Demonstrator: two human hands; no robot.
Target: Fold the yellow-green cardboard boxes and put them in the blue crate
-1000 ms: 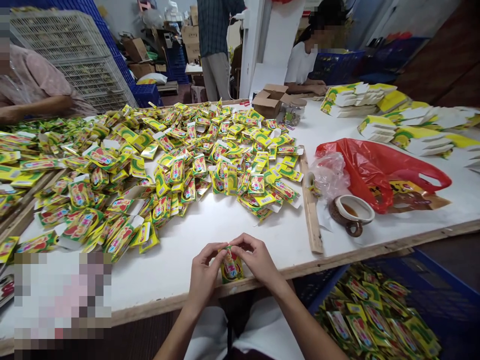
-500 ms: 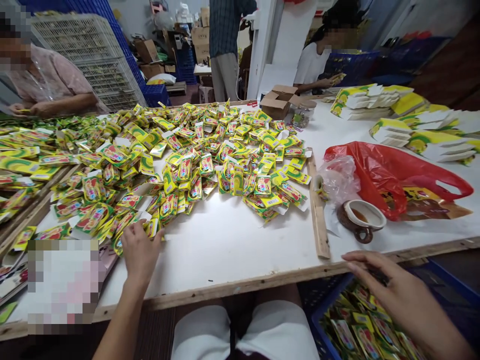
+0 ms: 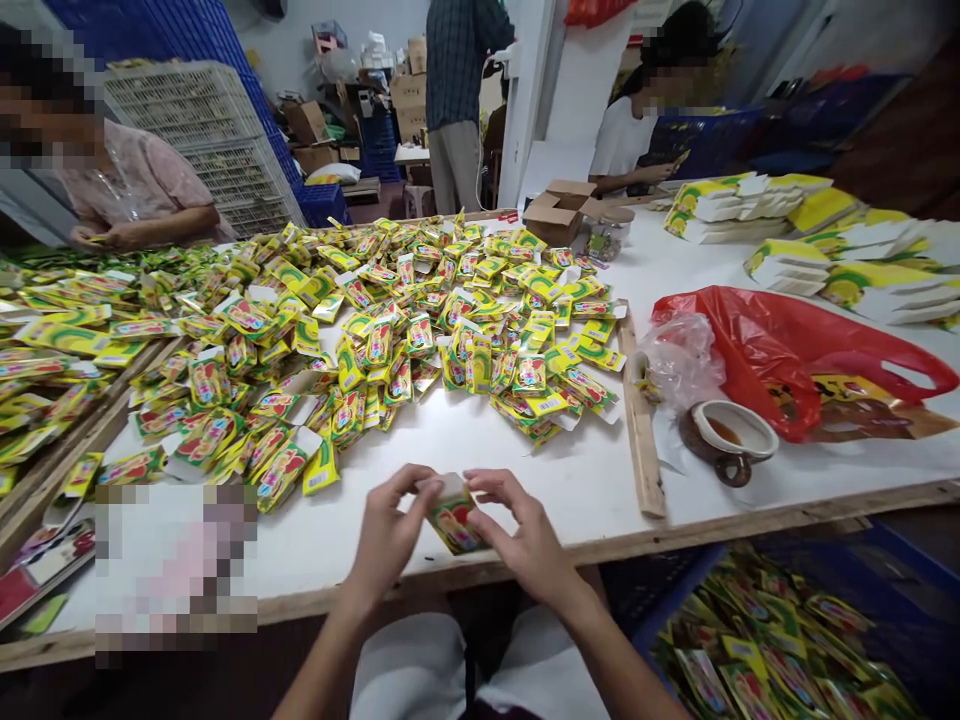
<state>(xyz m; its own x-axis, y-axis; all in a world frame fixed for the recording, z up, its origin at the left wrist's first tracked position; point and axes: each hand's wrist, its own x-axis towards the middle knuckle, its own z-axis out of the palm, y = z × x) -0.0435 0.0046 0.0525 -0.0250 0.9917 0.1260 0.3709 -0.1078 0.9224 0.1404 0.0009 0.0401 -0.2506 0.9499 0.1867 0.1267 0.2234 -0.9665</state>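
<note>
A small yellow and green carton [image 3: 457, 525] with a red picture stands near the table's front edge, between my two hands. My left hand [image 3: 397, 520] pinches its upper left side near the whitish top flap. On its right side, the thumb and fingers of my right hand [image 3: 517, 525] close round it. Beyond my hands lies a broad heap of similar small cartons [image 3: 375, 350], several with white flaps standing up. Whether anything is inside the held carton is hidden.
A wooden strip [image 3: 641, 440] divides the white table. Right of it are a brown mug [image 3: 727, 440], a red plastic bag [image 3: 750, 330] and stacked flat cartons [image 3: 757, 205]. Below sits a blue crate [image 3: 675, 590] of cartons. Two people work across the table; another stands behind.
My left hand has come from the heap to the front middle with a carton. My right hand has moved left from above the crate and taken hold of the same carton.
</note>
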